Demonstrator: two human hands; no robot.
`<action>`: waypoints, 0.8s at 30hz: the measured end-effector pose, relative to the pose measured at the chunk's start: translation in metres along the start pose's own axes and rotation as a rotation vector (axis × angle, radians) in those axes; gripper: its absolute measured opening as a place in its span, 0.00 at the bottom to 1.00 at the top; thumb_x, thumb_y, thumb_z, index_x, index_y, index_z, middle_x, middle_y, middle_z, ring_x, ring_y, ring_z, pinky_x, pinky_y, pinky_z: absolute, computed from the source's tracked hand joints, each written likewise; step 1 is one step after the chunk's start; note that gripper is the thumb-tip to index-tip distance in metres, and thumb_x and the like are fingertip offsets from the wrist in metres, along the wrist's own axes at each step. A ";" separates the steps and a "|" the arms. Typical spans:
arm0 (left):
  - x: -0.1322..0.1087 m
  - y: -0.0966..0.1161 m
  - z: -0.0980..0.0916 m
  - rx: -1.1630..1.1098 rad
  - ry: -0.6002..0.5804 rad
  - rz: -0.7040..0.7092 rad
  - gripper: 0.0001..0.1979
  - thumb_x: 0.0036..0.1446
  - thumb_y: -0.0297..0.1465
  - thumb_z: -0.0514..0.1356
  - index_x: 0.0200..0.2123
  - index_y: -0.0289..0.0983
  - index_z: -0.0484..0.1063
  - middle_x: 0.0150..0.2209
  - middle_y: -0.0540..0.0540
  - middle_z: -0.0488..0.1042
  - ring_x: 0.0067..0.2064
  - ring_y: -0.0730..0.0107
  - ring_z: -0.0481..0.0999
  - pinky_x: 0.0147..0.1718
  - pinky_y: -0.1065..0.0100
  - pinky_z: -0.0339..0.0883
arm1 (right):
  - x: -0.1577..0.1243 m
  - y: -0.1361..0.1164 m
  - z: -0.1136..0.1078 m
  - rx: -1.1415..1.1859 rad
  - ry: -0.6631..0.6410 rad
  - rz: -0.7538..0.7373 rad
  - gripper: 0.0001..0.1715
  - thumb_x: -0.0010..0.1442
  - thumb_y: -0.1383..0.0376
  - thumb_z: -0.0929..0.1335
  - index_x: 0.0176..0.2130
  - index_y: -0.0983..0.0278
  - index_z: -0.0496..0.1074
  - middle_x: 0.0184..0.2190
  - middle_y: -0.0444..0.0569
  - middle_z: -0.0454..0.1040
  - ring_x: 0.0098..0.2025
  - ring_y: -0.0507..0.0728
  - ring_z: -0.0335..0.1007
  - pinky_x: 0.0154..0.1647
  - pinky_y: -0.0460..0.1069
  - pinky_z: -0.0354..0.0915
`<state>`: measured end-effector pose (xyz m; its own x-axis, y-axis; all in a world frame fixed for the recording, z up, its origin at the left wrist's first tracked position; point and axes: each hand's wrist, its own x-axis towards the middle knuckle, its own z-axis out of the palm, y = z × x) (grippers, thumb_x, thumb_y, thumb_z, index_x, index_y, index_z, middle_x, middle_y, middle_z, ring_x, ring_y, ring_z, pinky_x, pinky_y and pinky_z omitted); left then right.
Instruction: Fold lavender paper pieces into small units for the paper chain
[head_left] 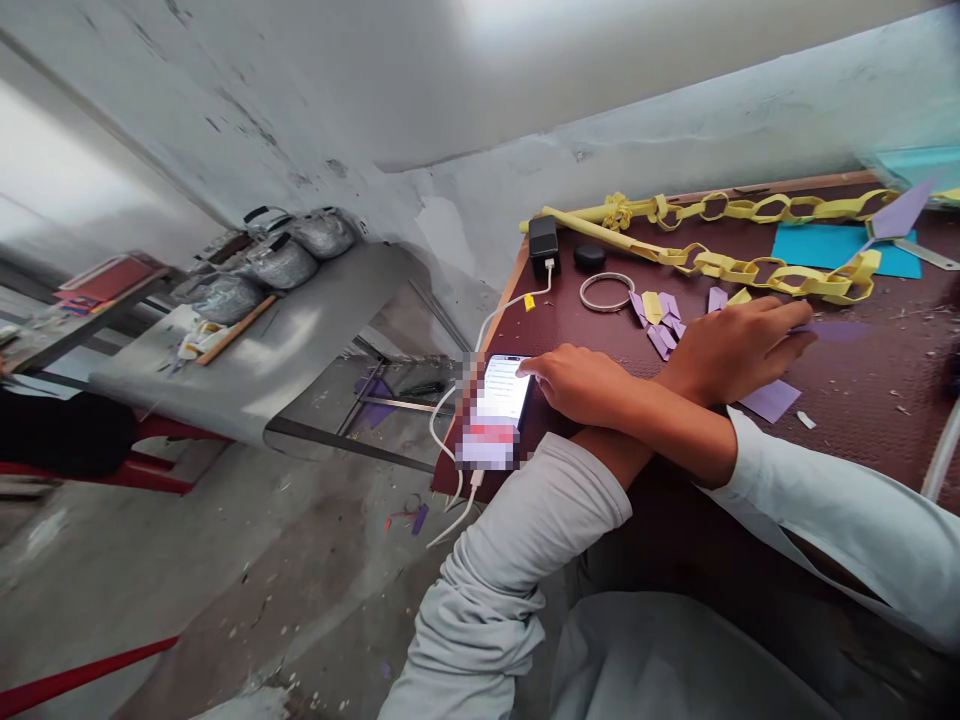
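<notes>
My forearms are crossed, the right one lying over the left. My right hand (589,385) reaches left, its index finger stretched onto the lit screen of a phone (499,400) and its other fingers curled under. My left hand (739,345) extends to the right above the table, fingers loosely stretched with nothing visible gripped. Close to it lie folded purple and yellow paper pieces (660,320) and a purple paper square (771,400). Another purple piece (836,330) lies just beyond its fingertips. A white cable runs into the phone's lower end.
Yellow paper chains (780,270) stretch along the back of the maroon table (885,390), over a blue sheet (814,245). A black charger (544,245), round black case (589,257) and bangle (606,292) are near its left end. Wrapped pots (281,262) crowd a grey table (345,300).
</notes>
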<state>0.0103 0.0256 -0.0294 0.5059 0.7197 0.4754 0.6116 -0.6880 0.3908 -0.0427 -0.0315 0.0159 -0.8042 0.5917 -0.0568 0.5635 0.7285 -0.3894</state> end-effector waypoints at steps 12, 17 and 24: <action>0.001 -0.002 0.003 0.000 0.002 -0.004 0.09 0.85 0.36 0.55 0.53 0.43 0.76 0.58 0.46 0.83 0.56 0.60 0.84 0.44 0.59 0.72 | 0.001 -0.002 -0.001 0.026 -0.017 -0.025 0.33 0.77 0.70 0.63 0.71 0.52 0.81 0.60 0.62 0.85 0.57 0.70 0.84 0.48 0.56 0.70; 0.001 -0.003 0.004 -0.010 0.026 0.013 0.10 0.85 0.35 0.56 0.55 0.41 0.77 0.57 0.46 0.83 0.55 0.59 0.83 0.41 0.57 0.71 | -0.001 -0.007 -0.004 0.055 -0.028 -0.093 0.31 0.76 0.71 0.64 0.65 0.53 0.86 0.60 0.59 0.85 0.56 0.68 0.84 0.45 0.55 0.67; 0.000 -0.001 0.001 -0.014 0.016 0.014 0.12 0.85 0.35 0.55 0.57 0.38 0.77 0.57 0.45 0.82 0.55 0.59 0.82 0.41 0.56 0.69 | -0.002 -0.008 -0.006 0.032 -0.104 -0.200 0.30 0.74 0.71 0.64 0.62 0.54 0.88 0.57 0.56 0.87 0.53 0.64 0.82 0.44 0.53 0.64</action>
<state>0.0104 0.0267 -0.0308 0.5048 0.7085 0.4932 0.5955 -0.6994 0.3952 -0.0448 -0.0362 0.0245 -0.9154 0.3965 -0.0690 0.3857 0.8156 -0.4313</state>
